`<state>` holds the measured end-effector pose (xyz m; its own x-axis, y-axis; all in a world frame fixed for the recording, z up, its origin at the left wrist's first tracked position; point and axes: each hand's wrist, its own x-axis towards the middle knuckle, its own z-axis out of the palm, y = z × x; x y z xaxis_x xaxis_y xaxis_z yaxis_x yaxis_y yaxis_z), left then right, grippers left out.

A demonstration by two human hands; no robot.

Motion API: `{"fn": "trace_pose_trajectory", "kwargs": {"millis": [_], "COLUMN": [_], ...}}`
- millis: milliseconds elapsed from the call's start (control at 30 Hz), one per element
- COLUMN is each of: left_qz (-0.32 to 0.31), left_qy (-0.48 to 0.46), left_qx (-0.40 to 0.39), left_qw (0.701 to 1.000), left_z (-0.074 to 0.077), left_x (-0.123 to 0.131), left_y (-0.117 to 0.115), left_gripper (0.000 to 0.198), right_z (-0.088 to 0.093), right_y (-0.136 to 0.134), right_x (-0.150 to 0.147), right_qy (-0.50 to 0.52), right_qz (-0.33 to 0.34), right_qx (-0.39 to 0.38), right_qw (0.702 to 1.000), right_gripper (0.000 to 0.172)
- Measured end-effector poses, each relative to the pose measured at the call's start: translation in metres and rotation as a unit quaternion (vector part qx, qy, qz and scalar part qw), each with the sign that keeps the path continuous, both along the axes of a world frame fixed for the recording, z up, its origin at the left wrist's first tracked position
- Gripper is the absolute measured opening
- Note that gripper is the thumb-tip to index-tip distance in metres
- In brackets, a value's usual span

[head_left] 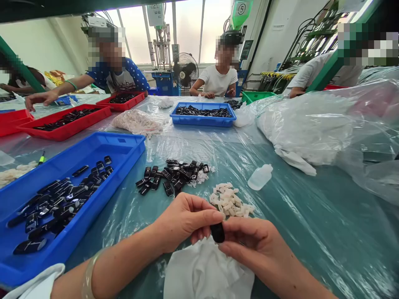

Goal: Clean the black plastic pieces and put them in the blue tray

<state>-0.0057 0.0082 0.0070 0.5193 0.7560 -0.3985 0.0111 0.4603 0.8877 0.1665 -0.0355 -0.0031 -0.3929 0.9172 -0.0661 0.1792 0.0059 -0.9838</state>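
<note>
A small glossy black oblong part with a rounded end (217, 234) is held between my two hands, above a white cloth (208, 272). My left hand (188, 218) pinches its upper end between thumb and fingers. From the right side, my right hand (257, 243) grips it with closed fingertips. Just beyond the hands lies a heap of small off-white rubbery pieces (229, 200). Farther left is a loose pile of similar black parts (177, 174), with white crumbs (199, 178) beside it.
A large blue tray (124, 143) with black parts stands at left. A translucent bottle (260, 177) lies right of the off-white heap. Across the plastic-covered table (299, 232) are another blue tray (204, 120), red trays (68, 133), clear plastic bags (308, 124) and co-workers.
</note>
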Motion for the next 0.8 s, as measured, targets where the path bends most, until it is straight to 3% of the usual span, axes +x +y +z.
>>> {"fn": "trace_pose_trajectory", "kwargs": {"millis": [300, 400, 500, 533, 600, 667, 733, 800], "left_qz": [-0.015, -0.011, -0.007, -0.004, 0.009, 0.021, 0.022, 0.018], "left_qy": [-0.007, 0.001, 0.024, 0.029, 0.033, 0.029, 0.026, 0.024], "left_qx": [0.01, 0.022, 0.042, 0.049, 0.057, 0.054, 0.046, 0.035], "left_qw": [1.0, 1.0, 0.999, 0.998, 0.998, 0.998, 0.998, 0.999], "left_z": [-0.003, -0.005, -0.006, -0.006, -0.004, -0.002, 0.001, 0.002], "left_x": [0.001, 0.002, 0.003, 0.002, 0.002, 0.001, 0.0, -0.001], "left_y": [-0.004, -0.005, -0.006, -0.006, -0.007, -0.007, -0.007, -0.008], "left_gripper": [0.034, 0.038, 0.038, 0.039, 0.038, 0.038, 0.037, 0.036], "right_z": [0.005, 0.004, 0.0, -0.001, -0.003, -0.005, -0.009, -0.017], "right_y": [0.0, -0.001, 0.001, 0.004, 0.013, 0.027, 0.042, 0.057], "right_x": [-0.005, -0.004, 0.007, 0.014, 0.03, 0.046, 0.061, 0.072], "right_qy": [-0.117, -0.153, -0.135, -0.125, -0.125, -0.133, -0.157, -0.185], "right_qz": [0.008, 0.004, -0.017, -0.049, -0.185, -0.37, -0.431, -0.446], "right_qx": [0.114, 0.18, 0.299, 0.347, 0.414, 0.384, 0.321, 0.265], "right_qw": [0.986, 0.972, 0.944, 0.928, 0.882, 0.835, 0.829, 0.834], "right_gripper": [0.016, 0.016, 0.009, 0.014, 0.026, 0.037, 0.056, 0.068]}}
